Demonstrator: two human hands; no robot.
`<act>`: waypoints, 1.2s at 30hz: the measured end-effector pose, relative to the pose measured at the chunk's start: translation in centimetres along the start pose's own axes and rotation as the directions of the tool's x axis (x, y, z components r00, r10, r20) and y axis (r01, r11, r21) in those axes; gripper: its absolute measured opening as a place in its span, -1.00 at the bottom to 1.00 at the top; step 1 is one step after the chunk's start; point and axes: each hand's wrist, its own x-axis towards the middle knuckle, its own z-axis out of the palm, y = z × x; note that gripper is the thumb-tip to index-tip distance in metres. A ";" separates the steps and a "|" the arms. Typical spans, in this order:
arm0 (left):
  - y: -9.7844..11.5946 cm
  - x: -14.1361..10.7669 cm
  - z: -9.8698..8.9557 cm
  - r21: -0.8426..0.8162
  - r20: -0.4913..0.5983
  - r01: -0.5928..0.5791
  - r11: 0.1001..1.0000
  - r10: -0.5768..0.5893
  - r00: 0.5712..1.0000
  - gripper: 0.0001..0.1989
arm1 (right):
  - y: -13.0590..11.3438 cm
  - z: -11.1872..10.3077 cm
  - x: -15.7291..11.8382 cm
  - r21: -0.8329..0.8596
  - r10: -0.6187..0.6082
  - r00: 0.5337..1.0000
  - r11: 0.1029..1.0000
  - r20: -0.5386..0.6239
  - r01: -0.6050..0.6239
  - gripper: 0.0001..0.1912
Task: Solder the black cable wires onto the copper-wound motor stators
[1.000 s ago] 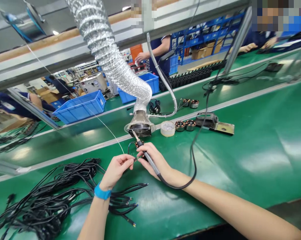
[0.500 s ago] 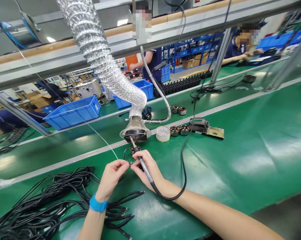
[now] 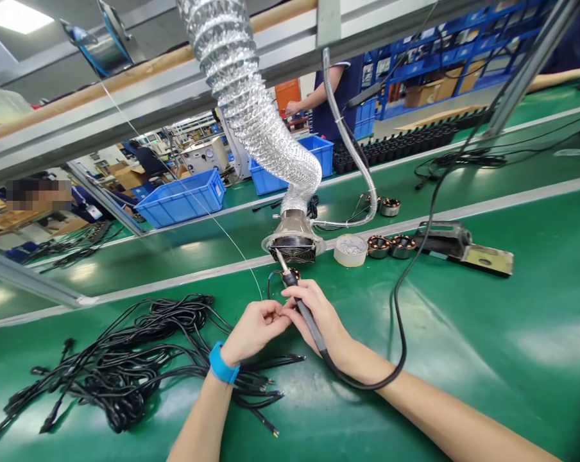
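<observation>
My right hand (image 3: 326,324) is closed round a soldering iron (image 3: 309,317), whose tip points up and away under the fume hood (image 3: 294,240). Its thumb and a finger also reach toward the fingertips of my left hand (image 3: 254,330). The left hand, with a blue band at its wrist, is pinched closed, and what sits between its fingers is too small and covered to make out. A thin solder wire (image 3: 244,256) runs down from above and ends behind the left hand. Just beyond the fingertips lies a copper-wound stator (image 3: 290,276) with a dark lead, partly hidden by the iron.
Black cables (image 3: 140,366) lie heaped at left, stripped ends toward my wrists. Right of the hood stand a round tub (image 3: 350,250), two stators (image 3: 391,246) and an iron holder (image 3: 463,247). Above hangs a foil duct (image 3: 251,102). Blue bins (image 3: 181,199) and co-workers are behind.
The view has swung, so the bench appears shifted right. My fingertips have come together, covering the small ends seen between them before. The soldering iron stays in my right hand.
</observation>
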 end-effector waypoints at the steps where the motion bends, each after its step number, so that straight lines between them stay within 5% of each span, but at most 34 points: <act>1: 0.1 0.0 -0.1 -0.002 0.001 0.006 1.000 -0.006 1.000 -0.74 | 0.1 0.0 0.0 0.004 0.012 1.000 1.000 -0.009 -0.012 -0.64; 8: 0.1 0.1 -0.9 0.069 -0.021 -0.025 0.997 0.026 0.999 -0.72 | 0.8 -0.3 -0.2 -0.024 0.034 0.998 0.999 -0.045 -0.035 -0.63; 13: -0.1 0.3 -0.8 -0.066 -0.021 0.087 0.994 -0.089 0.996 -0.71 | 1.3 -0.4 -0.5 -0.050 0.034 0.999 0.998 -0.033 -0.036 -0.62; 18: -0.8 0.8 -0.3 -0.092 -0.155 0.032 0.995 -0.046 0.987 -0.74 | 0.8 -0.9 -0.2 -0.069 0.039 0.998 0.997 -0.056 -0.042 -0.64; 26: -1.8 1.4 -0.4 -0.164 -0.270 0.096 0.982 -0.138 0.953 -0.75 | -0.5 -3.7 0.4 -0.185 0.021 0.974 0.981 -0.224 -0.064 -0.82; 36: -1.5 1.3 -0.1 -0.183 -0.259 0.116 0.976 -0.162 0.952 -0.74 | -0.9 -3.4 -0.1 -0.134 -0.084 0.989 0.989 -0.119 0.068 -0.80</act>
